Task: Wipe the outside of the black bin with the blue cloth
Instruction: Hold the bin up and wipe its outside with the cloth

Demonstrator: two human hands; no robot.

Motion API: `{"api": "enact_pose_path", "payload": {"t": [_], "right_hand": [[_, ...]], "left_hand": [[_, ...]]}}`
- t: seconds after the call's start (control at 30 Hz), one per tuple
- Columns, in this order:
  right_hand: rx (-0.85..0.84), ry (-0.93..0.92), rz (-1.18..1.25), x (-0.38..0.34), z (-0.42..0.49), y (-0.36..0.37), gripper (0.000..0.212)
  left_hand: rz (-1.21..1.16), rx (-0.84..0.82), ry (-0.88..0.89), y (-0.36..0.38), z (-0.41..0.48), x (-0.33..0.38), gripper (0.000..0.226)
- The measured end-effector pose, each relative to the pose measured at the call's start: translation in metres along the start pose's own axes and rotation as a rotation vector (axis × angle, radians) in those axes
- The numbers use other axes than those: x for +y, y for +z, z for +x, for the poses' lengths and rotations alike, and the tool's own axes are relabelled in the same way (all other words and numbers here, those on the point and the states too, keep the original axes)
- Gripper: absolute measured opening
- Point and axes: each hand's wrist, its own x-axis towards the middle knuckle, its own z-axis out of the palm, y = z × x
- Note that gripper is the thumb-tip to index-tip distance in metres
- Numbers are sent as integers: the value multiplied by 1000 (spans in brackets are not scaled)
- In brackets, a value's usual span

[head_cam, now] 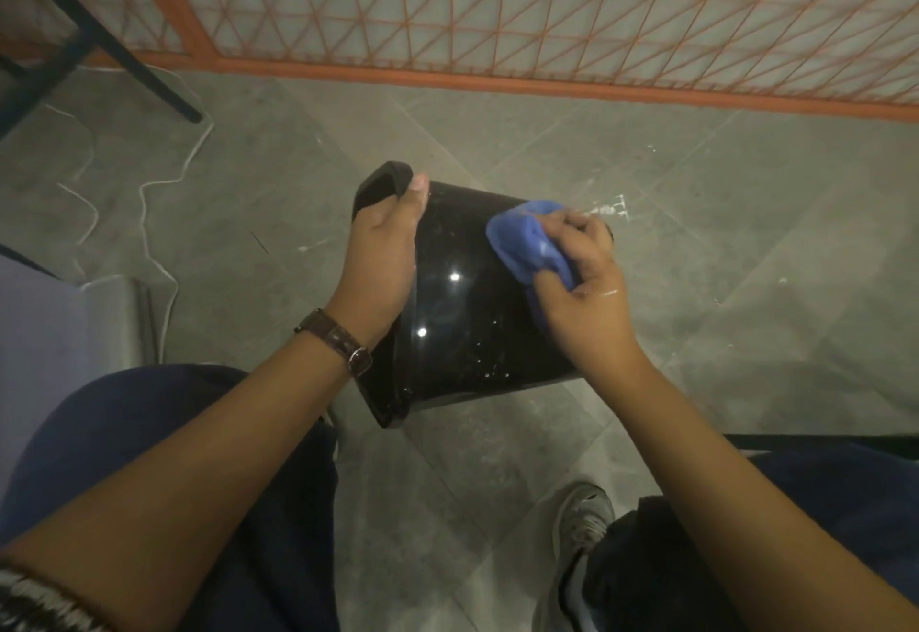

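The glossy black bin (462, 313) lies tilted on its side above the grey floor, its open rim pointing left and its base to the right. My left hand (383, 263) grips the rim, thumb over the edge near the top. My right hand (587, 283) holds the bunched blue cloth (527, 238) and presses it against the bin's upper right wall near the base. Small white specks and wet droplets show on the black surface.
An orange lattice partition (547, 24) runs along the back. Black furniture legs (124, 54) stand at the top left, with a white cord (164, 183) trailing over the floor. My knees and a grey shoe (582, 522) are at the bottom.
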Motion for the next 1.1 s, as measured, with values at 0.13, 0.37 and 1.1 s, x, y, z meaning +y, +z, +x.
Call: {"api": "enact_pose_path", "payload": {"t": [0.13,0.37,1.1], "right_hand": [[-238,-167,-87,-12,-9,14,55],[-49,-160,-4,-4,-2,-7,33],[-215,221,251,-47,28,-9,31]], "left_hand": [[-50,-21,14,4,-1,-7,38],[14,-44,126,3,-7,-3,34],[752,-221,891,1,-36,-15,48]]}}
